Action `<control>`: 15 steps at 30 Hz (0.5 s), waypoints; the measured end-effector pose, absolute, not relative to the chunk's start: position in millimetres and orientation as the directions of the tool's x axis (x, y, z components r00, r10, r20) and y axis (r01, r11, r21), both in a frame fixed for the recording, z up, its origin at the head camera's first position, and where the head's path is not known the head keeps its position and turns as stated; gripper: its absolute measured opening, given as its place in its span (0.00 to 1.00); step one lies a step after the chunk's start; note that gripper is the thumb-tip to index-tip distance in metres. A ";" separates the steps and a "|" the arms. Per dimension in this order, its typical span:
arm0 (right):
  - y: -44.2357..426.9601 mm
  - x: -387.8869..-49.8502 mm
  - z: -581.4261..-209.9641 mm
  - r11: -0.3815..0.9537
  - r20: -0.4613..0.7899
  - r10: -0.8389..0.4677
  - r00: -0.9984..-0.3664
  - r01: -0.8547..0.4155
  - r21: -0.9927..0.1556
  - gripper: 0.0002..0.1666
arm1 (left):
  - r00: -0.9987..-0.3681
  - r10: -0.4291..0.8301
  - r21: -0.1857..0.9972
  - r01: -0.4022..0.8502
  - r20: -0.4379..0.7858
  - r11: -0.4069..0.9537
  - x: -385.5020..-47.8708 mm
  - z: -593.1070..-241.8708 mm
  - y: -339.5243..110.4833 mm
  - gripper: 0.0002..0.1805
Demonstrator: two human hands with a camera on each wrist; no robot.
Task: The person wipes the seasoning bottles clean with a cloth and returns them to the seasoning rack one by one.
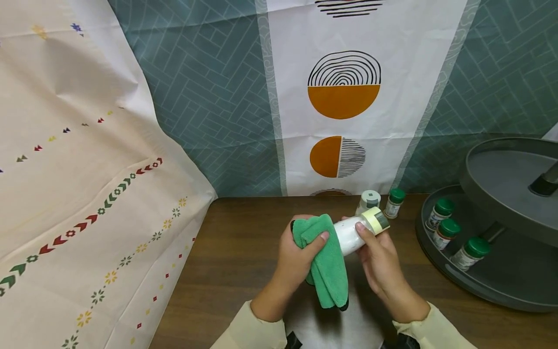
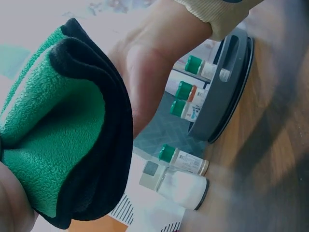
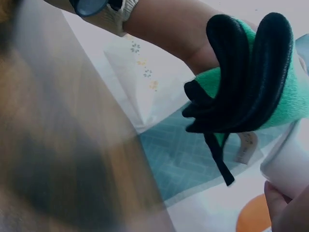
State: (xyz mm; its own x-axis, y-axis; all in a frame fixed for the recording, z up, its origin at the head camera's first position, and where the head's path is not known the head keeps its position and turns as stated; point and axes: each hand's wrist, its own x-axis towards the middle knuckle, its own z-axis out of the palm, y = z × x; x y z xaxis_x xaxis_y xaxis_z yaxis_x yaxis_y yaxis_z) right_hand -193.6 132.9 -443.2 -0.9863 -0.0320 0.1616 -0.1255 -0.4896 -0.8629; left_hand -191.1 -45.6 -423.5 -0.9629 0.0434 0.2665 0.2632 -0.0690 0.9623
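Note:
A white jar (image 1: 347, 236) with a pale yellow and grey lid is held tilted between both hands in the head view. My left hand (image 1: 293, 257) grips a folded green cloth (image 1: 329, 274) with dark edging, which covers the jar's bottom end. Near the lid, my right hand (image 1: 378, 261) grips the jar, its thumb on top and the other fingers partly hidden behind. In the left wrist view the cloth (image 2: 63, 145) hides the held jar. The right wrist view catches the jar's white end (image 3: 289, 159) beside the cloth (image 3: 292, 99).
A similar white jar (image 1: 370, 199) and a green-capped spice jar (image 1: 394, 203) stand at the wooden table's (image 1: 235, 242) back edge. To the right, a two-tier grey tray (image 1: 514, 286) bears several green-capped jars on its lower level. A patterned cream cloth (image 1: 109, 194) hangs at left.

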 end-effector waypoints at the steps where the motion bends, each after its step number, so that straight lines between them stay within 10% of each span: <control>1: 134.5 -193.7 -442.0 -0.489 0.179 -0.031 -0.983 -0.141 -0.861 0.18 | -0.961 0.039 0.960 0.271 0.274 -0.074 -191.5 -423.0 -46.2 0.20; 15: 170.4 -194.1 -401.4 -0.410 0.280 0.112 -0.953 -0.302 -0.861 0.26 | -0.976 -0.039 0.960 0.216 0.213 -0.178 -207.3 -424.7 -57.7 0.15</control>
